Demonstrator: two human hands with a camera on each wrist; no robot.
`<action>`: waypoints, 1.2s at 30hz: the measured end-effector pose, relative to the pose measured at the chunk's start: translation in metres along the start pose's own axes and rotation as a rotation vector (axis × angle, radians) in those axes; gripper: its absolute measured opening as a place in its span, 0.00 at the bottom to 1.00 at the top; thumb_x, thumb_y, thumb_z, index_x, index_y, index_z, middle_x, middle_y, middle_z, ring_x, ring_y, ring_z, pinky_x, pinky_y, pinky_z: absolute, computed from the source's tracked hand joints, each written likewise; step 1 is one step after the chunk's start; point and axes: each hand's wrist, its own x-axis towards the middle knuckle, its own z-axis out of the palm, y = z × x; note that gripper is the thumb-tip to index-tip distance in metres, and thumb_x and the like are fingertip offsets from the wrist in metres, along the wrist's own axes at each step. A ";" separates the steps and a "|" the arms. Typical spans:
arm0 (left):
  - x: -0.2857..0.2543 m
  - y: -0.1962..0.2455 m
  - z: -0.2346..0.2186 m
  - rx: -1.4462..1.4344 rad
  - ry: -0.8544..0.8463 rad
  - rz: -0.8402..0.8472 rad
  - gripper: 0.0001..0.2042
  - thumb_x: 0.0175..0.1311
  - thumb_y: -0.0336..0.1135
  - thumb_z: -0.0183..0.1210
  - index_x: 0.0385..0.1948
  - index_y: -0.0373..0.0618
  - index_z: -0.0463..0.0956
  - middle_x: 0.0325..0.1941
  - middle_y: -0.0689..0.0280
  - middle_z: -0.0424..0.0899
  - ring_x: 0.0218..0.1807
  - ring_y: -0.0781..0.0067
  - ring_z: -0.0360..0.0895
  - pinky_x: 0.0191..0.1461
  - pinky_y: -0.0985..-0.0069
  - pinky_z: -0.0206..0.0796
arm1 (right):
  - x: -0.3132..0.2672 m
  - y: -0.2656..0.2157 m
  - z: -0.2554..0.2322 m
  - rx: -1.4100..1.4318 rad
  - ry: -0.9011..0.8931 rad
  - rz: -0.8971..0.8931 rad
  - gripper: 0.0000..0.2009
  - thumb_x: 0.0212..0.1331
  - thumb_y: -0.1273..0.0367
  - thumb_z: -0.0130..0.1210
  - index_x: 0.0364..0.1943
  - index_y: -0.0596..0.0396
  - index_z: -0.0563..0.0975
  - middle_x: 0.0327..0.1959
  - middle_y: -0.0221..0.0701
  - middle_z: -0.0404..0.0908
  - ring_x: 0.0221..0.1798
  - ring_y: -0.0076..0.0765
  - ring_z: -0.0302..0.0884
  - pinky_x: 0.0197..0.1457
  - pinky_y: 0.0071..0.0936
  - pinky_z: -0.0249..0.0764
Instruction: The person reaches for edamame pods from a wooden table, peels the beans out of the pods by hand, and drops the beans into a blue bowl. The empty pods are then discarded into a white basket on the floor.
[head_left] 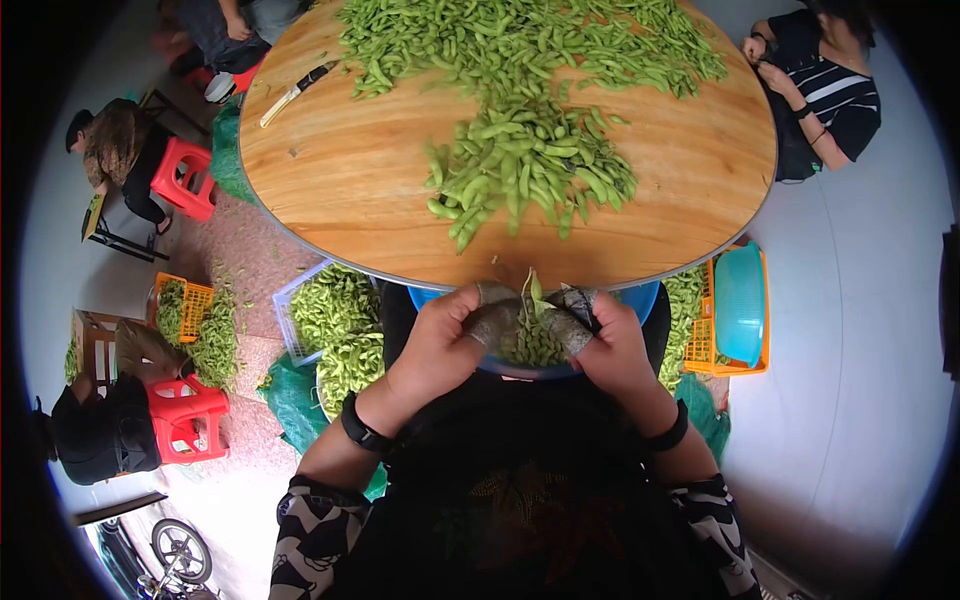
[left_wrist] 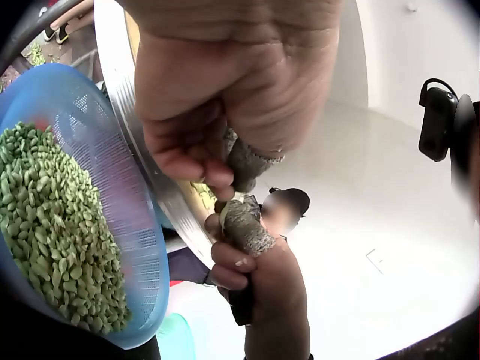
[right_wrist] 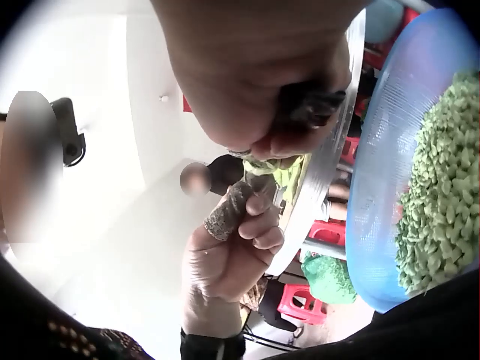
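Both hands meet over a blue mesh basket [left_wrist: 142, 247] at the table's near edge. Green edamame pods [head_left: 537, 288] stick up between the fingertips in the head view. My right hand [head_left: 615, 345] pinches pods with its thumb and fingers. Opposite, my left hand [head_left: 440, 335] has its wrapped thumb pressed to its curled fingers at the same pods, which its fingertips partly hide. Worn grey wraps cover the thumbs, and something black [right_wrist: 307, 105] shows in the right palm. Shelled green beans [left_wrist: 60, 240] fill much of the basket below.
On the round wooden table [head_left: 330, 190] lie a heap of pods [head_left: 530, 160] and a knife [head_left: 297, 95]. A lilac crate [head_left: 290, 310] of pods stands left, an orange crate [head_left: 765, 330] with a teal basket [head_left: 738, 305] right. Several people sit around; red stools [head_left: 185, 180] stand left.
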 end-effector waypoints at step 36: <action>-0.016 0.006 0.008 -0.055 0.008 0.027 0.10 0.61 0.18 0.48 0.40 0.38 0.77 0.35 0.62 0.81 0.39 0.73 0.77 0.46 0.76 0.68 | 0.000 -0.040 0.007 0.088 -0.231 0.044 0.14 0.61 0.78 0.48 0.51 0.62 0.71 0.32 0.32 0.81 0.34 0.25 0.79 0.39 0.24 0.76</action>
